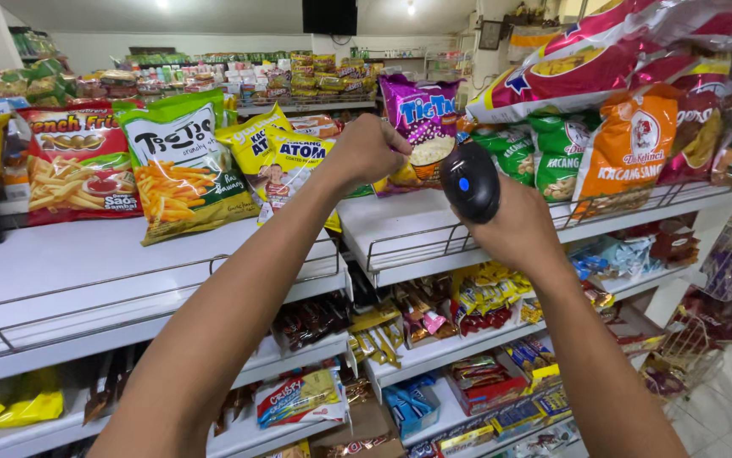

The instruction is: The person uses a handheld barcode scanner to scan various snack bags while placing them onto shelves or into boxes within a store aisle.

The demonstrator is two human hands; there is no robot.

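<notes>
My left hand [372,150] reaches onto the top shelf and grips the lower edge of a purple snack bag [423,119]. My right hand [514,222] holds a black handheld scanner [470,181] with a small blue light, raised just right of that bag. Yellow snack bags [285,161] stand just left of my left hand.
The white top shelf [69,263] with a wire front rail carries a green bag [181,165], a red bag [77,161] and orange and green bags [629,148] at right. Lower shelves [434,352] hold candy and small boxes. A wire basket [679,356] sits at lower right.
</notes>
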